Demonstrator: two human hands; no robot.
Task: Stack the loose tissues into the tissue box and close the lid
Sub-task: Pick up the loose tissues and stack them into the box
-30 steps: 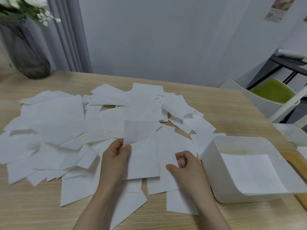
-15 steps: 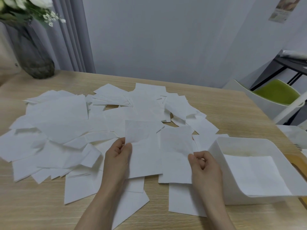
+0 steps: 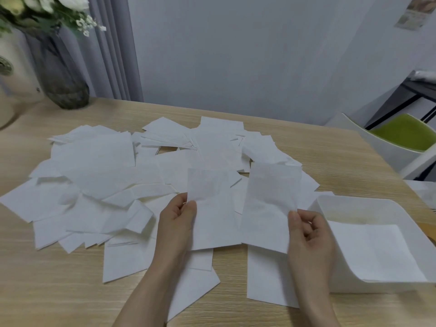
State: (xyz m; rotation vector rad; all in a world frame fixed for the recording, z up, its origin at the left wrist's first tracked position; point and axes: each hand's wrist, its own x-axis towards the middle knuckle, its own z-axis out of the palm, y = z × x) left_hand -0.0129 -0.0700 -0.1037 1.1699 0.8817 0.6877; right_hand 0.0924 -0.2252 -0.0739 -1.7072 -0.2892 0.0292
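Loose white tissues (image 3: 99, 175) lie spread over the wooden table (image 3: 47, 291). My left hand (image 3: 175, 223) pinches one tissue (image 3: 212, 208) by its left edge and holds it lifted. My right hand (image 3: 309, 237) pinches a second tissue (image 3: 269, 204) by its right edge, raised beside the first. The open white tissue box (image 3: 335, 206) stands at the right, just beside my right hand, with a flat tissue (image 3: 372, 251) lying inside. No lid is clearly visible.
A dark glass vase (image 3: 61, 74) with white flowers stands at the table's back left corner. A white chair with a green seat (image 3: 401, 135) is beyond the right edge. A yellowish object (image 3: 430, 230) peeks out behind the box.
My right hand has picked a second tissue off the table and raised it toward the box side. My left hand keeps holding its tissue in nearly the same spot.
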